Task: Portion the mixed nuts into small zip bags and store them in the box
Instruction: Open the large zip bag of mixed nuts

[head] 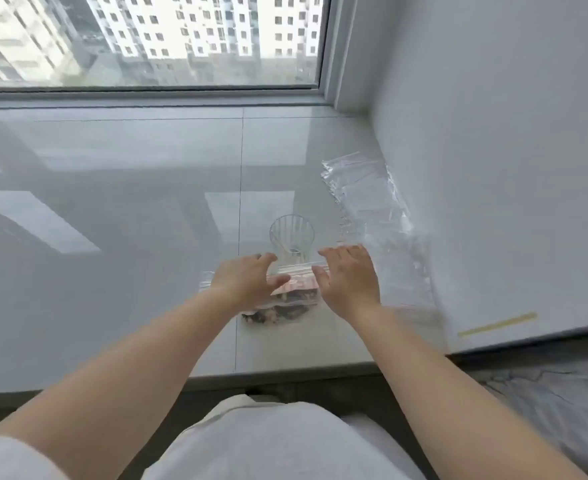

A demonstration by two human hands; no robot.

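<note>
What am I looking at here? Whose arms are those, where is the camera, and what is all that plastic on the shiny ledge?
There is no machine here: a person wears a camera on the head, so the single picture looks forward and down along their own bare arms. The left hand and right hand reach with fairly straight fingers over a clear zip bag of mixed nuts lying on a glossy pale window ledge. The left hand rests on the bag; whether the right one touches it is hard to tell. Neither hand grips anything. Just behind the bag stands an empty ribbed glass. Along the wall to the right lies a spread of empty small zip bags. No storage box shows.
</note>
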